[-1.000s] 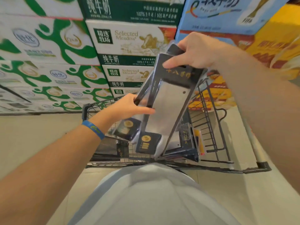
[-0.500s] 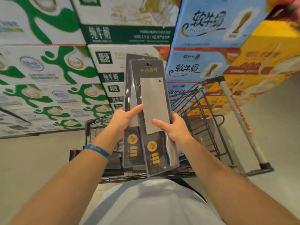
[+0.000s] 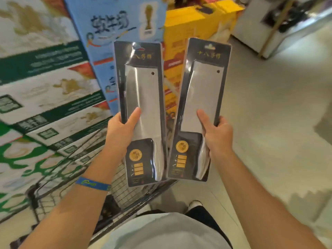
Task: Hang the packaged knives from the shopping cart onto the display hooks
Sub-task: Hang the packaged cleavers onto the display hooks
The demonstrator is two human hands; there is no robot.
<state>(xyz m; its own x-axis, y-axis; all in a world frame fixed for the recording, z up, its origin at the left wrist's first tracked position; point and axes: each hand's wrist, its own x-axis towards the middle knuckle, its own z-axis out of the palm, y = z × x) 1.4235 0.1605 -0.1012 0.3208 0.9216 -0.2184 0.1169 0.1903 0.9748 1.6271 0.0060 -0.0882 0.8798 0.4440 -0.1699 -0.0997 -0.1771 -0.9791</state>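
Above cart [image 3: 124, 192]: knives [image 3: 143, 97] in hands [image 3: 117, 134]

right knife package [image 3: 204, 87]: gold "十八子作" | left knife package [image 3: 142, 90]: same, glare-dimmed | blue carton [image 3: 115, 24]: blurred "软牛奶"

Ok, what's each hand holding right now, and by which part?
Left hand grips the left knife pack by its left edge, thumb on the front over the blade. Right hand grips the right knife pack by its right edge, thumb likewise.
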